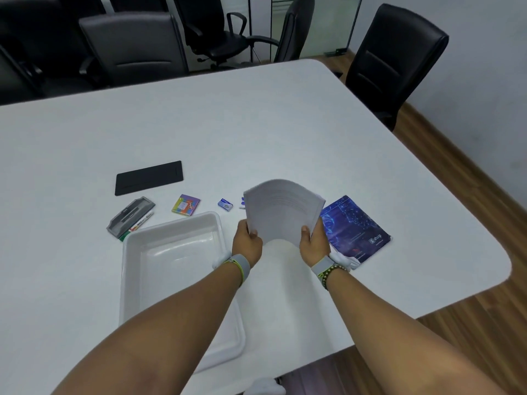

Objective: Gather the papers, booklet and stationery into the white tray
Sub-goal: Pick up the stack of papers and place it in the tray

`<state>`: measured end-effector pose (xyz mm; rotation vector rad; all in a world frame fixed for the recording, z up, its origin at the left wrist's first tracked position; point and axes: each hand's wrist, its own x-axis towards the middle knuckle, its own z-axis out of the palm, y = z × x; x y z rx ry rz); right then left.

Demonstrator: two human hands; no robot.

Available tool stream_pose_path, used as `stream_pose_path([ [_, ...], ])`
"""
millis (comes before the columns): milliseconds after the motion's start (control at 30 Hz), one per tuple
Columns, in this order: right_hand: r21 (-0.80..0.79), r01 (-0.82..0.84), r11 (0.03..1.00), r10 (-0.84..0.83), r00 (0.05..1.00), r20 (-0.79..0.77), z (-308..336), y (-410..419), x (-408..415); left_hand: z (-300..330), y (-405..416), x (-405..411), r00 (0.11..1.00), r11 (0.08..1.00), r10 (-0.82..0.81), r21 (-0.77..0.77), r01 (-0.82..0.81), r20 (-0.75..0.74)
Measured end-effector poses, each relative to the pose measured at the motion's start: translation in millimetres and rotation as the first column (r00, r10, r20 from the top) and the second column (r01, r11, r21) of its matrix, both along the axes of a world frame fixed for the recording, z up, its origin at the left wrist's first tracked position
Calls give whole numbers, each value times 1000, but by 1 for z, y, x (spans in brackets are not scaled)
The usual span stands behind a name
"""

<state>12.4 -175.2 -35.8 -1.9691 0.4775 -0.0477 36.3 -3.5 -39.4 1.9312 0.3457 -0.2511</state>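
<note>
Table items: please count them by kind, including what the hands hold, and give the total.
Paper stacks: 1, the paper stack, held by the left hand and right hand
Booklets: 1, the blue booklet
Trays: 1, the white tray
Marker pens: 1, the marker
Grey cases: 1, the grey case
Small boxes: 2, the colourful box and the blue box
Black panels: 1, the black panel
Total: 8

White "shairp" logo on the blue booklet point(355, 226); other print too small to read.

glossy plastic tray point(171, 228), matt paper stack point(282, 209)
</note>
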Motion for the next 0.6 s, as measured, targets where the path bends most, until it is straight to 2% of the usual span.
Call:
stream_pose_path([
  [100, -34, 30, 999, -29, 1000, 12, 13, 14, 8, 11, 21, 4, 998, 998, 35, 50, -38, 56],
  [167, -34, 17, 999, -13, 995, 101, 25, 26, 22, 25, 41, 14, 985, 993, 96, 56, -105, 145],
  [267, 9, -38, 999, 35, 971, 237, 50, 54, 46, 52, 79, 30, 963, 984, 136, 84, -159, 233],
  [367, 57, -165, 985, 144, 954, 263, 68, 105, 64, 73, 139, 32, 931, 951, 204, 164, -262, 304],
  [467, 68, -317, 946, 308, 944, 119, 61, 155, 74, 72, 203, 12, 928, 908, 290, 238, -344, 234],
  [600, -147, -536, 831, 518, 843, -147, 29, 208, 59, 44, 275, -51, 931, 858, 354, 364, -363, 92],
])
